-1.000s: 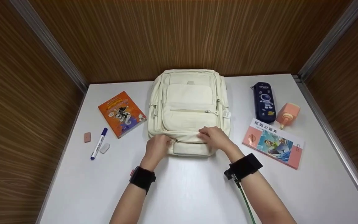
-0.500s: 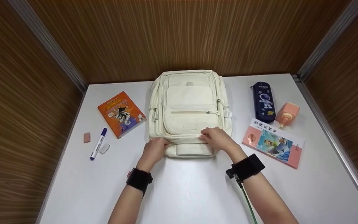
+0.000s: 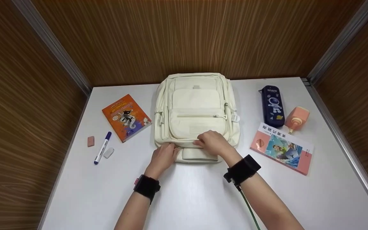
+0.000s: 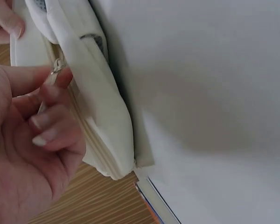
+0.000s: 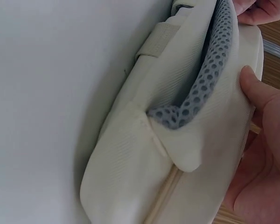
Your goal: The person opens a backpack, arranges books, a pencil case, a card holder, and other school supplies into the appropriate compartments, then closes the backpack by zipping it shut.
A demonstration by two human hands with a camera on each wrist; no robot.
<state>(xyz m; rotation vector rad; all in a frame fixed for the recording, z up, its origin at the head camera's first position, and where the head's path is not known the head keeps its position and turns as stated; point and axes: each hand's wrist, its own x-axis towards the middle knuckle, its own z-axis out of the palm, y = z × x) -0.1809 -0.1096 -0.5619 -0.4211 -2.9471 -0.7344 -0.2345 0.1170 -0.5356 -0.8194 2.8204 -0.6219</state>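
A cream backpack [image 3: 196, 99] lies on the white table with its front face up. At its near end, my left hand [image 3: 163, 158] pinches a metal zipper pull [image 4: 58, 66] between thumb and fingers, on the zipper track [image 4: 91, 135] along the bag's side. My right hand [image 3: 214, 143] grips the bag's near edge, its thumb [image 5: 252, 84] on the fabric and its fingers behind the edge. Beside that hand, grey mesh padding [image 5: 210, 79] lines a gap in the fabric.
An orange book [image 3: 126, 116], a marker [image 3: 102, 148], a pink eraser [image 3: 90, 141] and a white eraser [image 3: 108, 153] lie left. A navy pencil case [image 3: 272, 107], a peach bottle [image 3: 298, 116] and a pink-and-white book [image 3: 283, 148] lie right. Wood-grain panels [image 3: 200, 38] enclose the table.
My right hand has shifted left along the backpack's near edge, closer to my left hand. The left hand has moved only slightly at the near left corner. The loose items stay put.
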